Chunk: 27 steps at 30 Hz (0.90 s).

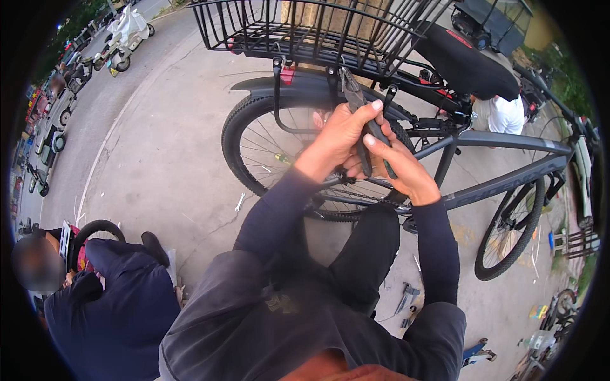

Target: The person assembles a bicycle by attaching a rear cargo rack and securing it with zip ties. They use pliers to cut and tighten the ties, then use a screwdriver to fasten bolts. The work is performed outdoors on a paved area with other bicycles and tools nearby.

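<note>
A pair of dark pliers (pixel 353 91) points up and away from me at the rear of a grey bicycle (pixel 502 141). My left hand (pixel 340 140) is closed round the pliers, its thumb lying along them near the jaws. My right hand (pixel 406 168) is closed on the handles from the other side. The jaw tips reach up to the underside of a black wire basket (pixel 305 32), beside the rack strut; what they touch there is too small to tell. Just below, the rear wheel (pixel 238 152) stands under a black mudguard (pixel 273 82).
A small wrench (pixel 239 202) lies on the pavement left of the wheel. Loose tools (pixel 406 297) lie by my right side. At lower left a person in dark clothes (pixel 114 305) sits beside a wheel (pixel 95 232). Beyond the bicycle is someone in white (pixel 506 115). Parked scooters (pixel 54 143) line the road.
</note>
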Each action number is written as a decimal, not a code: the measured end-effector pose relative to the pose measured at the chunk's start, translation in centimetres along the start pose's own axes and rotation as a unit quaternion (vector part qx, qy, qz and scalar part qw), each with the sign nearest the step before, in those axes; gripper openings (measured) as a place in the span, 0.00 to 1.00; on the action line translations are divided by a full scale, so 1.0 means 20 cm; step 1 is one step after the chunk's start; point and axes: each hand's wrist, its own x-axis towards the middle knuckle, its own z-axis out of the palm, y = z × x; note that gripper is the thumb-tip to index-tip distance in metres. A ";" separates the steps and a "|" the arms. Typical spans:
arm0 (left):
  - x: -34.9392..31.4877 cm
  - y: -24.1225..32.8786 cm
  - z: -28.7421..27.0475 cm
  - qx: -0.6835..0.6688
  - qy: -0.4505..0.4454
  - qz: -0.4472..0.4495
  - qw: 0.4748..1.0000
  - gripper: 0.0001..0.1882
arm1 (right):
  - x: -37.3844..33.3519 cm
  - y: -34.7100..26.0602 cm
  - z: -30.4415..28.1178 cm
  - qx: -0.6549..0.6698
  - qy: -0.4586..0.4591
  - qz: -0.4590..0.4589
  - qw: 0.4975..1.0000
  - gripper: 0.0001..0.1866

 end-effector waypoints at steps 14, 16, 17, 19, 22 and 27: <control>0.02 -0.02 0.03 -0.061 -0.030 0.050 0.996 0.16 | 0.07 0.33 0.43 -0.613 0.632 -0.243 0.407 0.40; -0.01 -0.03 0.03 -0.082 -0.026 0.025 0.996 0.16 | 0.08 0.37 0.42 -0.617 0.645 -0.258 0.370 0.36; -0.01 -0.03 0.04 -0.091 -0.026 0.012 0.995 0.16 | 0.08 0.37 0.42 -0.619 0.651 -0.265 0.350 0.34; 0.04 -0.02 0.04 -0.064 -0.037 0.055 0.996 0.15 | 0.09 0.31 0.39 -0.641 0.638 -0.206 0.374 0.28; 0.01 -0.04 0.01 -0.084 -0.038 0.023 0.995 0.16 | 0.10 0.35 0.43 -0.626 0.643 -0.244 0.367 0.28; 0.02 -0.03 0.00 -0.085 -0.062 0.013 0.994 0.16 | 0.11 0.31 0.41 -0.613 0.630 -0.220 0.423 0.29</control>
